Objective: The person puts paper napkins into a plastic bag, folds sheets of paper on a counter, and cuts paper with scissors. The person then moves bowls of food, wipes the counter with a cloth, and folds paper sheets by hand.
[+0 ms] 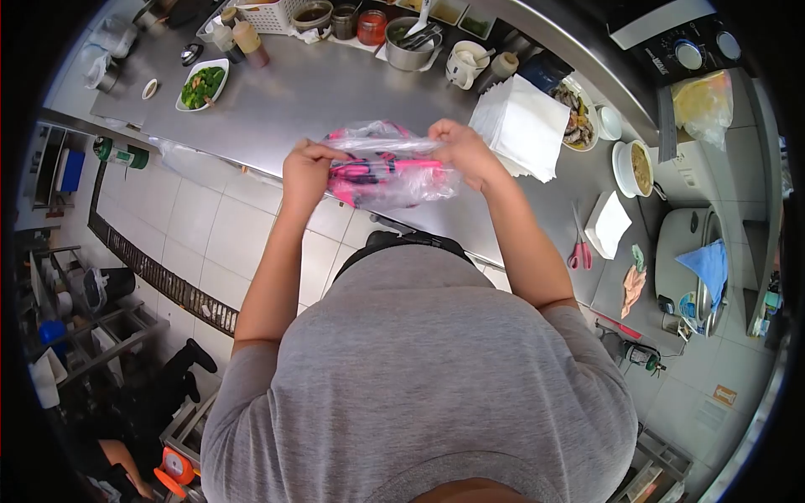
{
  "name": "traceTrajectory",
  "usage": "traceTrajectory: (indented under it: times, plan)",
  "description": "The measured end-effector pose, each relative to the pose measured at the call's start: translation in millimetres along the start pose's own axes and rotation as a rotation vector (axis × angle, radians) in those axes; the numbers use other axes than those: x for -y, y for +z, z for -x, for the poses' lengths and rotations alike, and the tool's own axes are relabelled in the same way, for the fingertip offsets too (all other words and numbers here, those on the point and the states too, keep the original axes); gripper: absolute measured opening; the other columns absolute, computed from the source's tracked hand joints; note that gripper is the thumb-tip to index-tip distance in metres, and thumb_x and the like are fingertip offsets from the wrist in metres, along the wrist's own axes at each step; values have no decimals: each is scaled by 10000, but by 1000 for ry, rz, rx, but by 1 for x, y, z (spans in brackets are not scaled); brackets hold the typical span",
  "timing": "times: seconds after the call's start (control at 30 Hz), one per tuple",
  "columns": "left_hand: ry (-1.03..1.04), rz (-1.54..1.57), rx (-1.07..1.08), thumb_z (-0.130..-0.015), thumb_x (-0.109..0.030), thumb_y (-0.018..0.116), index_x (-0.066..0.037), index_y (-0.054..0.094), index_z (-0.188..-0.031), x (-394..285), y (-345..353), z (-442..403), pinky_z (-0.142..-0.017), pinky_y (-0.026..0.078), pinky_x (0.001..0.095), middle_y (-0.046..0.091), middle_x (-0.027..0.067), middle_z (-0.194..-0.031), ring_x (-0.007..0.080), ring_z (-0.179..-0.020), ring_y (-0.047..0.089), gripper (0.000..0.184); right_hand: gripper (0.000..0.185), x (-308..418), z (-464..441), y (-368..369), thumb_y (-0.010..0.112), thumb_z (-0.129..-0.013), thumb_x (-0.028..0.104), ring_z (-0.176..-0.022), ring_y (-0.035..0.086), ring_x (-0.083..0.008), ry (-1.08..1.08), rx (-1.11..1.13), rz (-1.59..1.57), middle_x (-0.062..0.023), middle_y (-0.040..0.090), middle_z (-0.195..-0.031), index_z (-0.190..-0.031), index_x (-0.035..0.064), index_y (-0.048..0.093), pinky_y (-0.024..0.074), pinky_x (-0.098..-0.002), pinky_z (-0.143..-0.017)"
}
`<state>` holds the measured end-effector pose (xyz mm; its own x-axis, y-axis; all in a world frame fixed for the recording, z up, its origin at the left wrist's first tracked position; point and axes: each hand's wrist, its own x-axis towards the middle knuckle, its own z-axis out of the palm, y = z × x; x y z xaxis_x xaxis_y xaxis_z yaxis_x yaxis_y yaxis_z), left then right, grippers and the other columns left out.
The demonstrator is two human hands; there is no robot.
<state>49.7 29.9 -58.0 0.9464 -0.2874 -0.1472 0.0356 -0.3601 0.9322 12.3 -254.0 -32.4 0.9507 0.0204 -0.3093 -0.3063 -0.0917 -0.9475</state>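
Stretched between my two hands is a clear plastic bag (392, 172) with pink and dark printing, held over the near edge of the steel counter (335, 88). My left hand (309, 170) pinches its left side near the top. At the upper right corner, my right hand (466, 153) grips the plastic with curled fingers. Whether anything lies inside the bag I cannot tell. Just right of my right hand is a stack of white paper sheets (521, 126).
A white dish of green vegetables (202, 86) stands at the counter's left. Sauce bottles (250, 42) and a metal pot (409, 46) line the back. Red-handled scissors (579, 251) and a bowl (633, 168) lie to the right. Another person's arm (126, 468) shows at lower left.
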Motion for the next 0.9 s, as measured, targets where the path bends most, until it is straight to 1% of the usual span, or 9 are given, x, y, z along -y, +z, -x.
traceTrajectory:
  times: [0.07,0.1,0.2,0.23,0.3,0.5,0.7,0.8,0.9]
  plan:
    - [265,-628,-163,-696,80,540,32,654,-1053,-8,17,4,-757,518,413,447,177,-1370,344,-868,651,378,264,10,3,4,684,-639,14,-843,617,-315,36,-91,352,-169,630,-901,-890,19,603,476,-374,-770]
    - [197,-709,-53,-701,84,540,-23,592,-1174,-19,24,9,-773,511,419,402,148,-1412,373,-924,624,487,283,20,7,9,695,-629,20,-884,614,-311,58,-136,529,-174,625,-941,-898,21,605,473,-372,-807]
    - [77,-622,94,-676,58,578,-39,441,-1322,-32,48,19,-791,509,437,384,152,-1427,391,-944,617,667,248,39,23,30,679,-667,44,-903,612,-307,-787,-553,932,-164,620,-954,-906,32,613,479,-391,-838]
    - [76,-582,134,-654,35,607,-42,262,-1413,-26,53,16,-790,513,445,334,211,-1442,416,-951,608,837,255,37,25,38,656,-683,34,-907,609,-322,-867,-378,910,-162,622,-953,-932,25,603,482,-397,-839]
    - [23,-515,139,-646,36,610,-29,244,-1418,-20,66,16,-781,516,448,288,259,-1449,425,-960,605,857,270,28,32,54,610,-714,16,-917,603,-352,-996,-39,843,-158,627,-951,-983,10,583,487,-409,-841]
    - [-63,-590,133,-627,31,646,-48,112,-1472,-17,78,20,-758,536,404,200,326,-1458,419,-915,629,1002,257,-56,5,42,526,-796,47,-983,624,-333,43,97,1334,-182,644,-1043,-1031,22,628,505,-426,-821]
    - [-91,-535,132,-637,-29,691,-2,270,-1405,-1,88,29,-850,509,420,344,304,-1385,421,-998,598,877,225,-57,19,38,519,-818,97,-979,636,-304,-28,53,1285,-174,667,-967,-981,22,655,509,-427,-798]
    - [-116,-514,184,-651,-64,687,30,423,-1298,-7,85,27,-880,493,422,414,292,-1322,419,-1021,585,705,231,-46,19,37,517,-821,118,-937,643,-311,-416,226,1437,-175,671,-924,-951,4,670,507,-419,-795]
    - [-42,-502,-27,-665,-79,674,40,543,-1180,-5,82,21,-885,492,408,434,266,-1318,407,-1010,593,544,243,-26,33,41,504,-848,129,-910,636,-312,149,485,1460,-131,664,-994,-1012,66,671,501,-418,-783]
